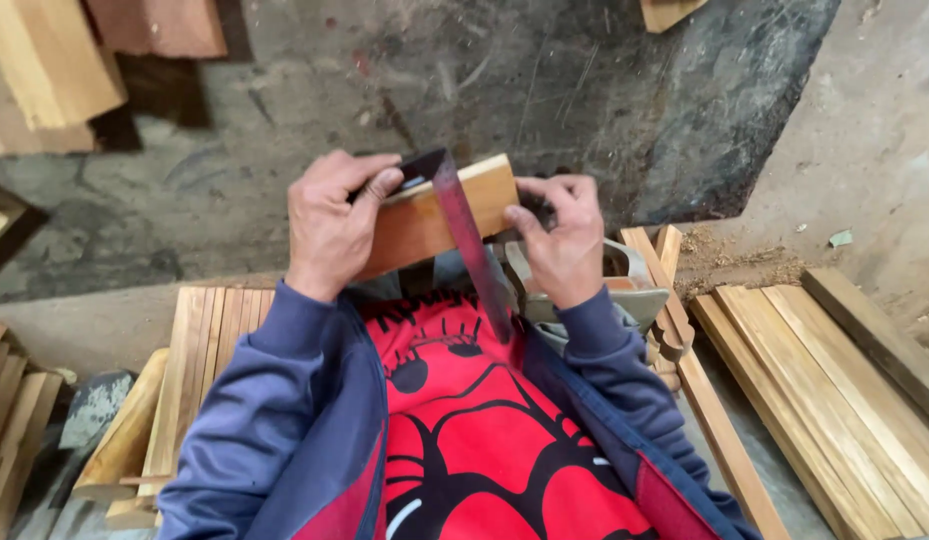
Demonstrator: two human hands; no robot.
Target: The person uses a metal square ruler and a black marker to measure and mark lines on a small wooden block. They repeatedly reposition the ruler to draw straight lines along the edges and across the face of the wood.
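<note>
**Checking a wooden block with a try square**

The left hand (332, 222) grasps the left end of a short wooden block (434, 215), with the thumb pressed on its top edge. The right hand (561, 240) pinches the right end, fingers curled around it. The block is held in the air in front of the person's chest, above the lap, with its long side lying roughly across the view. A metal try square (469, 240) lies against the block: its dark stock sits near the top edge by the left thumb, and its long blade crosses the front face and points down toward the red shirt (464, 440).

To do this check well, in my judgement, the stock should press flat and firm on the reference edge, with no gap, while the blade rests on the face without rocking. Both hands should keep the block steady so the square does not slide.

Around the person are stacks of wooden slats (834, 390) on the right, a slatted wooden piece (209, 340) on the left, and a concrete floor (544, 90) ahead.
</note>
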